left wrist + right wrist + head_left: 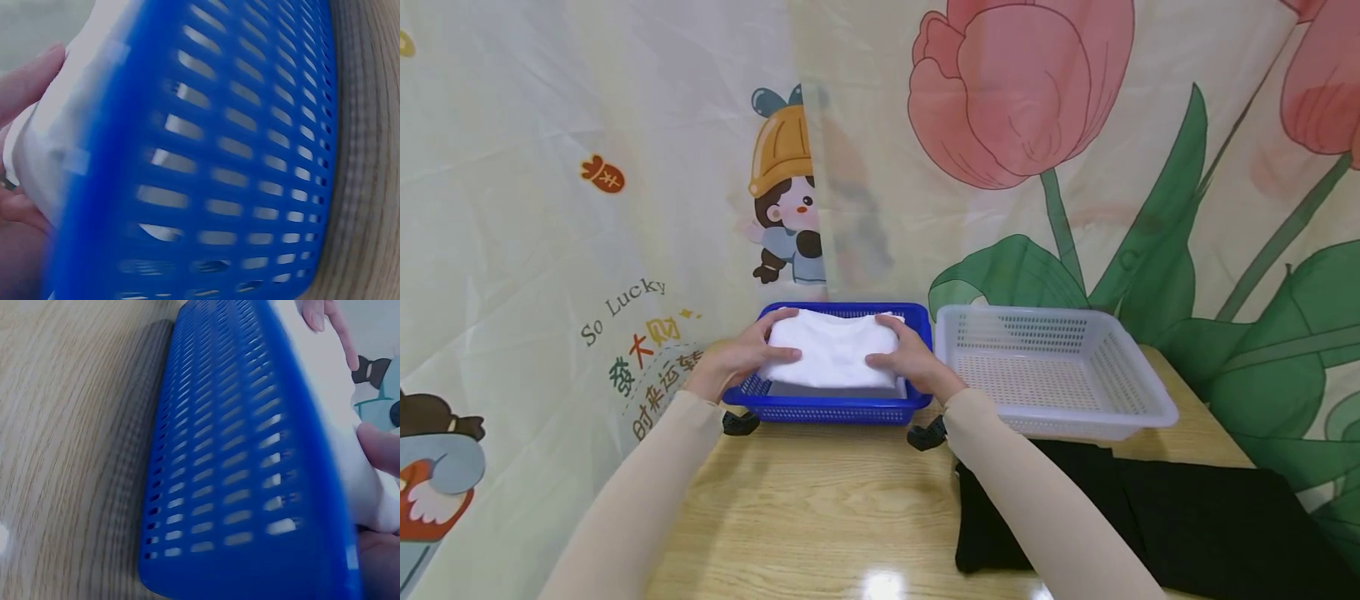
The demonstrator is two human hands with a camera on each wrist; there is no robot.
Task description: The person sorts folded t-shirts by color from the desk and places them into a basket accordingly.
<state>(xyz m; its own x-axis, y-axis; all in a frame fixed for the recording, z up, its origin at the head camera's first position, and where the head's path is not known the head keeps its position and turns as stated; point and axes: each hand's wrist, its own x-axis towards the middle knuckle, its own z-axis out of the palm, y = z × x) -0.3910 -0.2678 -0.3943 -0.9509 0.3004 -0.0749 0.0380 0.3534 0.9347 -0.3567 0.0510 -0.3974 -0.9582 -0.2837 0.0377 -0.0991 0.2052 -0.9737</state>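
Observation:
A folded white cloth [835, 348] is held level between both hands, over the blue plastic basket [835, 410]. My left hand [745, 354] grips its left end, thumb on the near face and fingers behind. On the right end, my right hand [917, 358] holds it the same way. Beneath the cloth, more white material [842, 391] shows inside the basket. Both wrist views look at the basket's slotted wall [231, 150], with the white cloth [331, 406] just past its rim.
A white plastic basket [1022, 379] stands to the right of the blue one. Folded black fabric [1217, 517] lies in front of it on the wooden table [805, 508], partly behind my right sleeve. A printed curtain [865, 167] hangs behind the table.

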